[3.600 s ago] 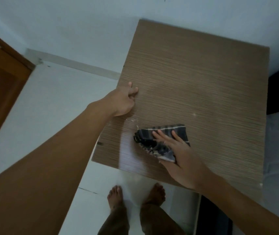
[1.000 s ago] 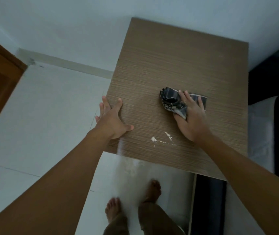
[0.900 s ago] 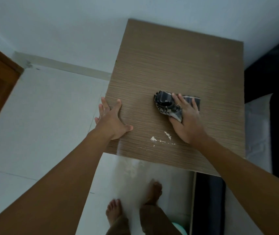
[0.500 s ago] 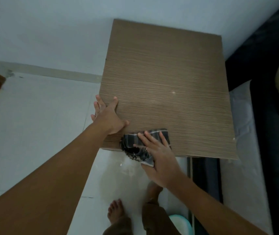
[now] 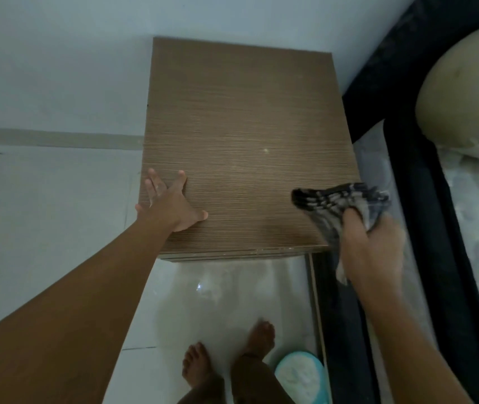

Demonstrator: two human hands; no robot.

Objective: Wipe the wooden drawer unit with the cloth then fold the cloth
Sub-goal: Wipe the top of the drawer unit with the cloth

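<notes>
Gripping the cloth (image 5: pixel 334 202) in a bunch, the right hand (image 5: pixel 373 252) sits at the near right corner of the unit (image 5: pixel 244 112), its fingers curled round the fabric. One end fans out up and to the left over the top's right edge, and a short tail hangs below the fist. From this grip the whole top lies to the left and away, with its long axis running from the person toward the wall, so any further wiping would likely sweep leftward or outward from this corner. The left hand (image 5: pixel 171 207) presses flat on the near left corner with fingers spread, holding nothing and well apart from the cloth; the right hand is plainly the nearer one. A pale speck (image 5: pixel 266 151) shows on the top, between the cloth and the wall. The cloth is blurred, so I cannot tell whether it touches the wood or hangs just above it. The drawer fronts are hidden apart from a thin strip at the near edge, the unit's right side is lost against the dark bed (image 5: pixel 383 71), and the right fingertips are buried in the fabric.
</notes>
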